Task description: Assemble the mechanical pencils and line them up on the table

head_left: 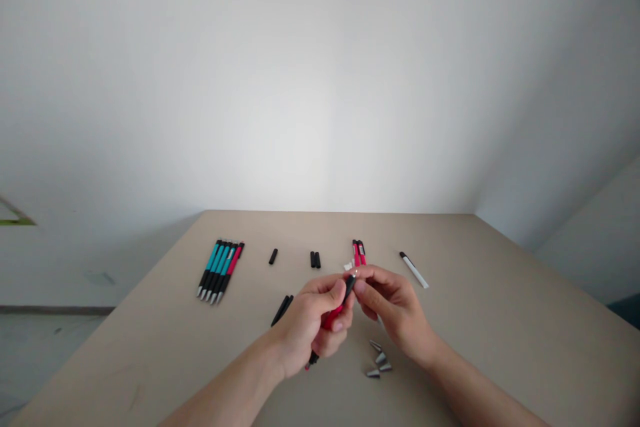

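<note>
Since this thin red-and-black plastic pen [349, 287] looks light and stiff, we should hold its middle, our left hand [318, 312] curled round it, our right hand [393, 302] pinching near its tip.

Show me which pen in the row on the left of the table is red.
The red pen at the row's right-hand end; the others beside it are teal pens.

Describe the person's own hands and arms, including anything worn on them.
The left hand and right hand are ungloved, with no rings to be seen. The left forearm and right forearm are bare as far as they show, with no sleeve, watch or bracelet in view.
</note>
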Demonstrator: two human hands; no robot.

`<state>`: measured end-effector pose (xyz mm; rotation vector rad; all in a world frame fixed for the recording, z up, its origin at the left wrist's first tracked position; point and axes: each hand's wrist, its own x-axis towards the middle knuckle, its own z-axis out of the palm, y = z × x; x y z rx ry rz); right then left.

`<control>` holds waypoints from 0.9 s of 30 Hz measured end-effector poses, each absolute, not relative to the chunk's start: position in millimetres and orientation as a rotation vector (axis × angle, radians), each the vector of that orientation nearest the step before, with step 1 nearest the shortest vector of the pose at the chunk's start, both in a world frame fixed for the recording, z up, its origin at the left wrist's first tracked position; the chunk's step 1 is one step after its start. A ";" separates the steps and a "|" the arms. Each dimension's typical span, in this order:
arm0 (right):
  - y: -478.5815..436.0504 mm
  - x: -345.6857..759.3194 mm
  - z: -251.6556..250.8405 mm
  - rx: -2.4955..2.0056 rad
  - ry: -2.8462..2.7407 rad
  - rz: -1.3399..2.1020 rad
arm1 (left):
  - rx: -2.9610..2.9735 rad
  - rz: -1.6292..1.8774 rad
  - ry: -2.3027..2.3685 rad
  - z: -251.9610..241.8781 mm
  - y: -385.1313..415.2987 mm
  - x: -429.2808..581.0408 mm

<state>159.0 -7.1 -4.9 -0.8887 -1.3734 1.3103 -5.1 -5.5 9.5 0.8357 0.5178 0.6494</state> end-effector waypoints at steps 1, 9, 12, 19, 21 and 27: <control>-7.2 158.8 -4.7 -0.893 -1.370 1.316 | 0.832 0.647 0.520 9.5 -5.4 -5.2; -6.8 159.4 -7.3 -0.908 -1.364 1.349 | 0.818 0.634 0.540 7.6 -3.2 -5.5; -6.1 159.0 -7.0 -0.915 -1.362 1.356 | 0.814 0.617 0.549 7.6 -3.6 -5.3; -3.7 159.6 -2.6 -0.928 -1.398 1.354 | 0.824 0.605 0.595 10.8 -4.2 -3.8; -3.6 160.1 -2.1 -0.933 -1.398 1.362 | 0.828 0.604 0.594 11.2 -3.8 -3.9; -4.7 159.5 -3.2 -0.942 -1.410 1.378 | 0.815 0.593 0.614 11.5 -3.6 -4.5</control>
